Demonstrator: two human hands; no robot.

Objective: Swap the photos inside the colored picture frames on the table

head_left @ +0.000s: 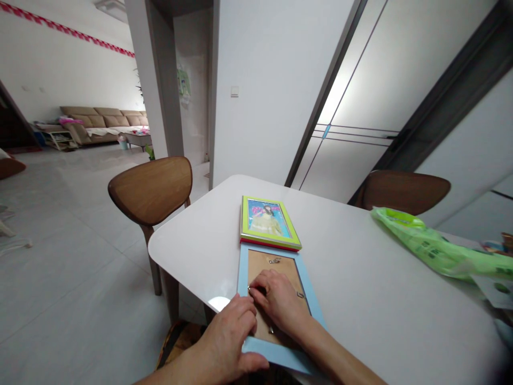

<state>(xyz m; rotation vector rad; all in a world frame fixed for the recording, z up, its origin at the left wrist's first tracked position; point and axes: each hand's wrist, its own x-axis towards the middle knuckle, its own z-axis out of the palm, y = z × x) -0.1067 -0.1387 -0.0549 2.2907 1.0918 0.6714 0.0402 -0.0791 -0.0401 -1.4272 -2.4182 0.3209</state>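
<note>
A light blue picture frame lies face down on the white table, its brown backing board up. My right hand rests on the backing, fingers curled and pressing at a small metal clip near the frame's left edge. My left hand grips the frame's near left edge, fingers bent against it. Just beyond the blue frame lies a stack of frames, a green one on top with a picture of a figure, over a red one.
Two wooden chairs stand at the table, one at the left, one at the far right. A green plastic bag lies on the right side. A sofa stands far off in the room at left.
</note>
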